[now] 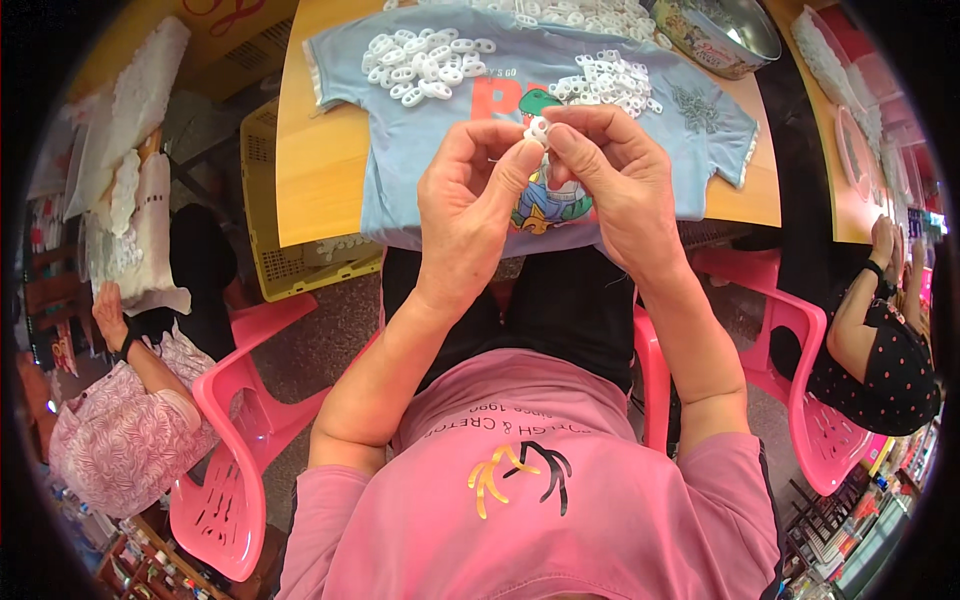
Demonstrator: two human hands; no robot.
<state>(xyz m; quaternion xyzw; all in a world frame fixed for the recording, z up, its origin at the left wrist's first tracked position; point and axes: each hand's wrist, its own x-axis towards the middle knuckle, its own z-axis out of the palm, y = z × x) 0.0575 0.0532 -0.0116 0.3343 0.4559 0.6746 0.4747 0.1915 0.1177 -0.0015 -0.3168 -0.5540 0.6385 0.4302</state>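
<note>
Between my two hands, over the near middle of the table, is a small white plastic piece [538, 129] with holes in it. My left hand [465, 205] pinches it from the left with thumb and index finger. On its other side, my right hand [628, 195] grips it the same way, thumb tip close to the left thumb. A light blue T-shirt [400, 190] lies spread beneath. On it sit a heap of white oval plastic pieces [420, 65] at the left, a heap of smaller white pieces [608, 82] at the right, and a patch of small grey metal parts [700, 108].
More white pieces [575, 15] lie at the table's far edge, beside a round tin [725, 35]. A yellow crate [275, 265] stands left, below the wooden table [310, 200]. Pink chairs [235, 440] flank me, with one person [130, 420] left and another [870, 360] right.
</note>
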